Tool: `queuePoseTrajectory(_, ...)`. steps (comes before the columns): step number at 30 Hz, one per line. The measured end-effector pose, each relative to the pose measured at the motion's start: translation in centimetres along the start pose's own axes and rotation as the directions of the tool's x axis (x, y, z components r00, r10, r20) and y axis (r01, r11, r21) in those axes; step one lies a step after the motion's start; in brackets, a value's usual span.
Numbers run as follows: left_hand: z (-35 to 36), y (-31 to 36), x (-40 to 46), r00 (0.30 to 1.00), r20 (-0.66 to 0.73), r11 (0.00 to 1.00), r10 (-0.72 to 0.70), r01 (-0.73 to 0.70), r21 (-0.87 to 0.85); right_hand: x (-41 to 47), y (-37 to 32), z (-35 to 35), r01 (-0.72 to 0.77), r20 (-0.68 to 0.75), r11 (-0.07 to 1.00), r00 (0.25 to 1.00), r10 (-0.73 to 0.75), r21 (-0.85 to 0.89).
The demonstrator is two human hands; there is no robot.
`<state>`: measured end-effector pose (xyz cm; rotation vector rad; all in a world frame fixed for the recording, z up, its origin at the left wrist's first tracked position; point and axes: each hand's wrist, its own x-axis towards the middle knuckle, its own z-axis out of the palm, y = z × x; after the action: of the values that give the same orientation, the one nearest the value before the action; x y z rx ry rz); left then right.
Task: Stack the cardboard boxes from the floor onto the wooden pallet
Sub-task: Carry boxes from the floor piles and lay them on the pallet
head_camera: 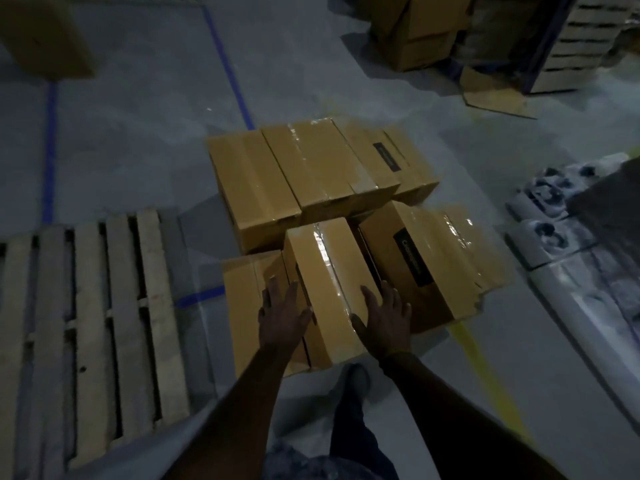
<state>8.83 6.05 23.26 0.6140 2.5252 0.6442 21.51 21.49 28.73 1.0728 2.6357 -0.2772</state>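
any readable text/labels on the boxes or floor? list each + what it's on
Dark label on the near right box: pale lettering that seems to start with "C"; the rest is too blurred to read.
Dark label on the far right box: too small and blurred to read.
Wooden pallet and floor: no text visible.

The wooden pallet [86,327] runs off the left edge.

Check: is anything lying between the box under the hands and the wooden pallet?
Nothing visible blocks it. The box lies between the left hand and right hand; only bare floor separates it from the pallet, whose slats carry nothing.
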Motion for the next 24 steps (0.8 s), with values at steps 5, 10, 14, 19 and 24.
queuePoseTrajectory(5,4.5,3.0,3.0,0.986,0.015,0.986,-0.165,0.166,-0.027,7.9,4.2,1.4,0.11,0.113,0.994,0.987,-0.112,0.027)
queuePoseTrajectory(10,11.0,5.4,7.9,0.953,0.062,0.951,-0.298,0.302,-0.069,15.8,8.9,5.1,0.155,0.212,0.986,0.963,-0.165,0.061)
queuePoseTrajectory(14,17.1,5.6,12.7,0.939,0.057,0.932,-0.34,0.345,-0.116,22.4,11.8,10.0,0.16,0.245,0.984,0.954,-0.174,0.077)
queuePoseTrajectory(19,25.3,3.7,17.8,0.944,0.034,0.938,-0.327,0.329,-0.106,28.1,14.4,18.0,0.198,0.298,0.979,0.933,-0.204,0.052)
queuePoseTrajectory(24,31.4,1.7,20.1,0.924,-0.001,0.922,-0.383,0.382,-0.071,31.3,16.2,23.6,0.239,0.309,0.968,0.918,-0.249,0.071)
